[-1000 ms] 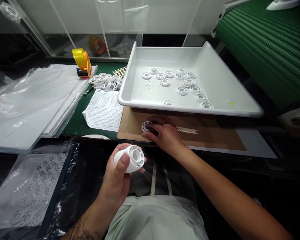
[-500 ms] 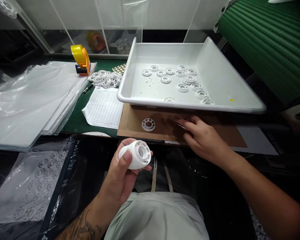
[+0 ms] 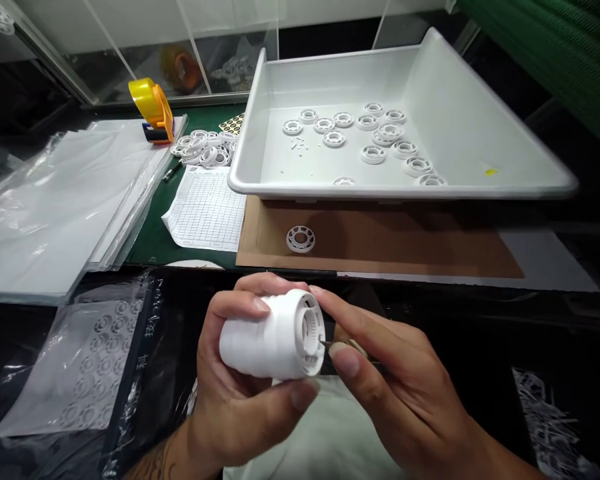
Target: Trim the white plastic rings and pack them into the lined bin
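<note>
My left hand (image 3: 250, 380) is wrapped round a stack of white plastic rings (image 3: 265, 337), held sideways with its slotted end face turned to the right. In my right hand (image 3: 395, 373), a small pointed tool (image 3: 350, 345) is pinched between thumb and fingers; its dark tip meets the inner edge of the end ring. Most of the tool's handle is hidden by the fingers. Just beyond the hands, a single white ring (image 3: 301, 239) lies flat on a brown cardboard sheet (image 3: 405, 243).
Behind the cardboard stands a large white tray (image 3: 400, 193) with several rings and small scraps inside. A heap of rings (image 3: 205, 148), a printed sheet (image 3: 207, 213), a tape dispenser (image 3: 153, 113) and plastic-wrapped sheets (image 3: 55, 207) lie left. Bagged rings (image 3: 100, 367) are at lower left.
My right hand has come from above the cardboard to the ring stack, bringing the pointed tool to its end face. My left hand has turned the stack more sideways.
</note>
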The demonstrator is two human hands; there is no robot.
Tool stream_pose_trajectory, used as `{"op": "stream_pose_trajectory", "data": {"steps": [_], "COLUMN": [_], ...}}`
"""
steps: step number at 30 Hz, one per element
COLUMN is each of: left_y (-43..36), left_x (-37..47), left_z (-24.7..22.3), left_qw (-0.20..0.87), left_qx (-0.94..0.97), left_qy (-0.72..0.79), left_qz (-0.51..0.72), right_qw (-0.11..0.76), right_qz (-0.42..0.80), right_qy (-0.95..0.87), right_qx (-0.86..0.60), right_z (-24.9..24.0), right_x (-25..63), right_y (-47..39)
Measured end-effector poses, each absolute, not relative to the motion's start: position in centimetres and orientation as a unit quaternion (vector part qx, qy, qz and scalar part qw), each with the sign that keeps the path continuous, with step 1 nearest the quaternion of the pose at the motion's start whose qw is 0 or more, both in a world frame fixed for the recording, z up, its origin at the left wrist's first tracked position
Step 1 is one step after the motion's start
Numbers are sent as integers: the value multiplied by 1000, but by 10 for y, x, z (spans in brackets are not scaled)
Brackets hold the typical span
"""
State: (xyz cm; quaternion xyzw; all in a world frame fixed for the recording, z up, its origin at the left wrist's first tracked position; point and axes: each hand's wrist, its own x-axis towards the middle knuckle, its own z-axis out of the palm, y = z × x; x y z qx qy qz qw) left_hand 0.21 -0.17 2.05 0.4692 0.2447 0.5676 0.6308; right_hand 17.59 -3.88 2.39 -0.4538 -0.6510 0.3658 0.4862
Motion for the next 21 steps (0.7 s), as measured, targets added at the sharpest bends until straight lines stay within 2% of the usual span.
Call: {"op": "stream_pose_trajectory", "data": {"steps": [8,15,21], "left_y": [-5,-6,-6], "left_x": [4,4,5], "left_z": [29,29,32], "left_qw": [609,591,593], "left_qx": [453,477,472], "left_qy": [304,297,300], "left_qz": [576,579,579], "right_qw": [486,476,477], "right_qz": [346,306,348], "right_qy": [-660,-682,-661], "right_qx": [-457,-463,-463], "right_z": [23,22,22], "right_x": [175,175,176], "right_y": [-40,-42,-41]}}
